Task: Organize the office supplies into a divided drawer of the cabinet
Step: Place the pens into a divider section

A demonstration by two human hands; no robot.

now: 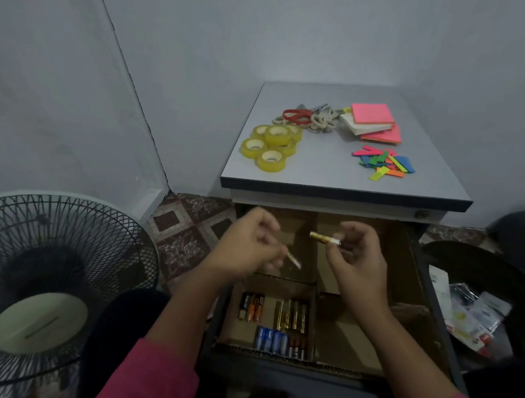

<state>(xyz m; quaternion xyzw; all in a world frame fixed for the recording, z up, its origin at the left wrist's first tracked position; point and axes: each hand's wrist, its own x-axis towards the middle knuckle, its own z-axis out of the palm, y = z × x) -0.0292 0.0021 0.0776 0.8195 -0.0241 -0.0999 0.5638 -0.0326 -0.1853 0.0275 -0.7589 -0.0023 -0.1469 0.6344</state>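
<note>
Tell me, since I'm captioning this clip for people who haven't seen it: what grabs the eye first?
Two bare hands over the open cardboard-divided drawer: the right hand pinches a gold cylindrical battery, and the left hand holds a blurred, pale, thin object. On the grey cabinet top lie bright pink sticky-note pads, yellow tape rolls and multicoloured paper tabs. A black floor fan stands at lower left.

No legible text; print on batteries (280, 321) in drawer (404, 289) too blurred to read.

Grey walls (267, 28); patterned tile floor (187, 231); perhaps dim light
</note>
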